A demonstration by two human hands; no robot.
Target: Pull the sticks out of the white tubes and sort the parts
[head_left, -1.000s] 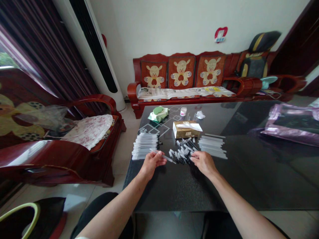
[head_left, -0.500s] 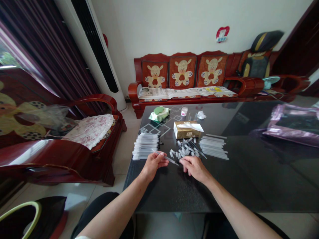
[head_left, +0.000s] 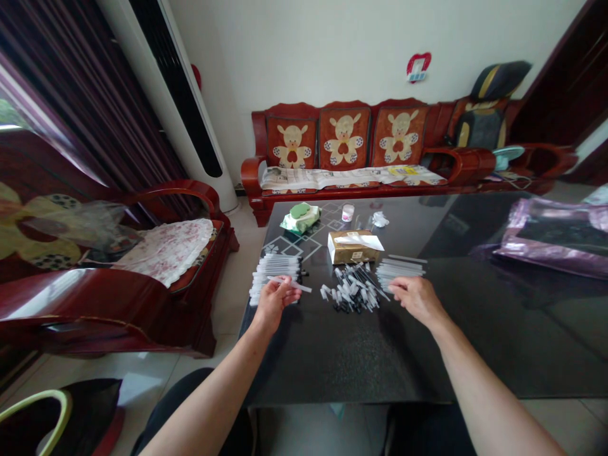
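My left hand (head_left: 272, 304) pinches one tube (head_left: 304, 288); right hand (head_left: 418, 297), hold unclear. Left row (head_left: 276, 265) looks done; loose pile (head_left: 358, 292), right-hand row (head_left: 401, 266) remain.

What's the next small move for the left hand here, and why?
Probably lay the tube down with the row of tubes at the left: the left hand holds it close to that row, where similar ones lie side by side.
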